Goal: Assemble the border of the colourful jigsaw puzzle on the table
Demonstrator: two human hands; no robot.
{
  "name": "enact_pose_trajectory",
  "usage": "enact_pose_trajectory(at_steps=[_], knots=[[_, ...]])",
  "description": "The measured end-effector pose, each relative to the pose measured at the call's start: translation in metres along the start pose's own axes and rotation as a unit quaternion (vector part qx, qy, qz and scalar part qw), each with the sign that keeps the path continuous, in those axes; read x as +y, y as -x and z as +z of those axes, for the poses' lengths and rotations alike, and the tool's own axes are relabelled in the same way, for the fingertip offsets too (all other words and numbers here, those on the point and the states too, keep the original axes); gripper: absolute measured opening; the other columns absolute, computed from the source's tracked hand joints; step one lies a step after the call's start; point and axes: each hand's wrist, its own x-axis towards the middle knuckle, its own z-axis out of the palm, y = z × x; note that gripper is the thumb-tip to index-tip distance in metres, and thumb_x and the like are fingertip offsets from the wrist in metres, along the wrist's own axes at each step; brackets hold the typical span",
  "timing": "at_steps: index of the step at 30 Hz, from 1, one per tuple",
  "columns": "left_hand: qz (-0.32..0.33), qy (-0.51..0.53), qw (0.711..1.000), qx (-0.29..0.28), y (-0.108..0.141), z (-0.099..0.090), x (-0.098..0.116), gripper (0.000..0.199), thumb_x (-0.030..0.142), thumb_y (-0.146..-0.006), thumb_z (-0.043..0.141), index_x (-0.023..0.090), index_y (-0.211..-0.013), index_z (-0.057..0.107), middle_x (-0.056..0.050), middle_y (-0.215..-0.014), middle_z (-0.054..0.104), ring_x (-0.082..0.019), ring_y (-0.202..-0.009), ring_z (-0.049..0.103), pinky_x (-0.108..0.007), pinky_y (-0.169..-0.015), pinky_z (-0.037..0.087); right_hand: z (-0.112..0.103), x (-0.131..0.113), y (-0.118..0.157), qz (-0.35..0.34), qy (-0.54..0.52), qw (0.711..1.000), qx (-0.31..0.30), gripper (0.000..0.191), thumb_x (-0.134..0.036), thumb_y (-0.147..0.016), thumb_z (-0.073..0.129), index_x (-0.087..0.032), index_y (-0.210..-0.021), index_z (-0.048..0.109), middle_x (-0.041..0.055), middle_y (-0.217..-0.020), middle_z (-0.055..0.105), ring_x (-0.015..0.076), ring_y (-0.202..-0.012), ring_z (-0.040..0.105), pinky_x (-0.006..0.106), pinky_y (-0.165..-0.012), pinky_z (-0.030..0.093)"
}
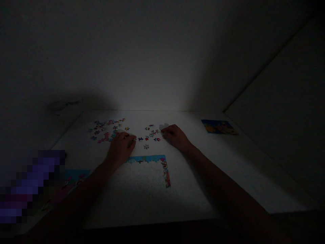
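In the dim head view, my left hand (121,148) rests by the loose jigsaw pieces, fingers bent and closed toward the thumb; what they hold, if anything, is too dark to make out. My right hand (177,138) pinches at a small puzzle piece (160,131) on the right of a middle group. Several loose pieces, such as a pale one (146,146) and a red and blue one (157,139), lie between my hands. Nearer to me is a joined puzzle border (146,158), a blue top strip meeting a colourful right side; my left hand and forearm cover its left end.
A larger pile of loose pieces (103,128) spreads at the back left of the white table (188,189). A picture card (219,127) lies at the right. A colourful picture sheet (72,178) lies partly under my left forearm. The wall (152,67) bounds the table's back.
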Motion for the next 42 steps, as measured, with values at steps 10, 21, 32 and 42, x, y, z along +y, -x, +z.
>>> enact_pose_trajectory(at_steps=[10, 21, 32, 42], knots=[[0.067, 0.052, 0.993, -0.08, -0.001, -0.007, -0.011, 0.033, 0.015, -0.091, 0.044, 0.015, -0.115, 0.066, -0.011, -0.106, 0.064, -0.022, -0.099, 0.06, -0.04, -0.093, 0.049, -0.001, -0.002, 0.0, 0.001, 0.003, 1.0, -0.001, 0.021, -0.018, -0.082, 0.061, -0.018, -0.099, 0.075, 0.0058, -0.097, 0.068, 0.0194, -0.1, 0.06, 0.035, -0.094, 0.046], [0.006, 0.135, 0.985, -0.105, -0.001, -0.018, -0.008, 0.021, 0.017, -0.091, 0.05, 0.018, -0.1, 0.069, -0.008, -0.102, 0.066, -0.02, -0.098, 0.062, -0.035, -0.09, 0.05, -0.004, -0.003, 0.001, 0.009, -0.004, 1.0, -0.002, 0.022, -0.024, -0.081, 0.062, -0.02, -0.098, 0.075, 0.0093, -0.1, 0.069, 0.0242, -0.095, 0.064, 0.039, -0.091, 0.05], [-0.012, 0.165, 0.983, -0.08, 0.0, -0.012, -0.006, 0.017, 0.014, -0.086, 0.056, 0.019, -0.099, 0.066, -0.005, -0.095, 0.067, -0.018, -0.087, 0.065, -0.031, -0.083, 0.052, 0.003, 0.01, -0.001, -0.021, -0.003, 0.999, 0.026, 0.023, -0.025, -0.081, 0.06, -0.021, -0.099, 0.074, 0.0085, -0.099, 0.068, 0.0236, -0.092, 0.063, 0.039, -0.087, 0.051], [0.002, 0.147, 0.989, -0.034, -0.001, -0.003, -0.006, 0.017, 0.017, -0.087, 0.052, 0.019, -0.099, 0.064, -0.006, -0.098, 0.067, -0.02, -0.092, 0.064, -0.036, -0.088, 0.051, 0.008, 0.01, 0.002, -0.059, 0.035, 0.997, 0.032, 0.015, -0.025, -0.083, 0.059, -0.021, -0.092, 0.071, 0.0085, -0.095, 0.066, 0.0234, -0.096, 0.06, 0.041, -0.089, 0.049]])
